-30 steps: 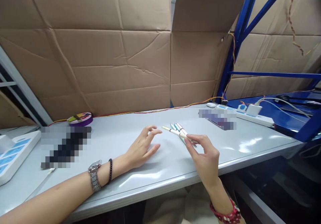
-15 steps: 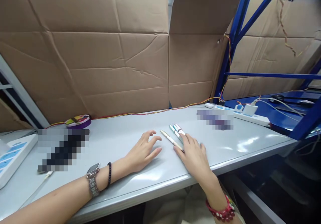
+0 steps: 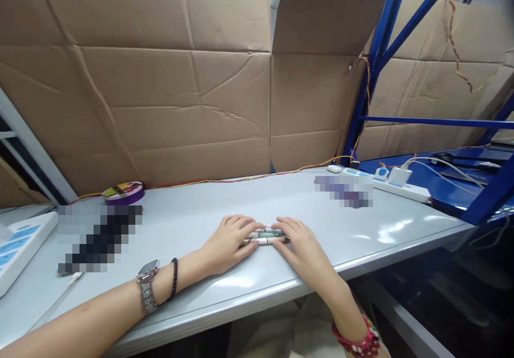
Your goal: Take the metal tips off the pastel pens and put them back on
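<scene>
Slim pens (image 3: 265, 235) lie side by side on the table, running left to right, with white, pale green and pink parts showing. My left hand (image 3: 228, 243) has its thumb and fingers closed round their left ends. At the right ends, my right hand (image 3: 304, 248) holds them the same way, thumb in front and fingers behind. The pens' tips are partly hidden under my fingers. A watch (image 3: 148, 286) and a black bead bracelet (image 3: 174, 279) are on my left wrist, and a red bracelet (image 3: 357, 339) on my right.
A purple-rimmed round box (image 3: 123, 193) sits at the back left, near a blurred dark object (image 3: 100, 240) and a power strip (image 3: 24, 245). Another power strip (image 3: 401, 187) and a blurred object (image 3: 344, 191) lie at the right. Cardboard (image 3: 168, 90) walls the table's back.
The pens have turned from slanting to lying crosswise and closer to me, gathered together. My left hand, open before, has closed on their left ends; my right hand has shifted to their right ends.
</scene>
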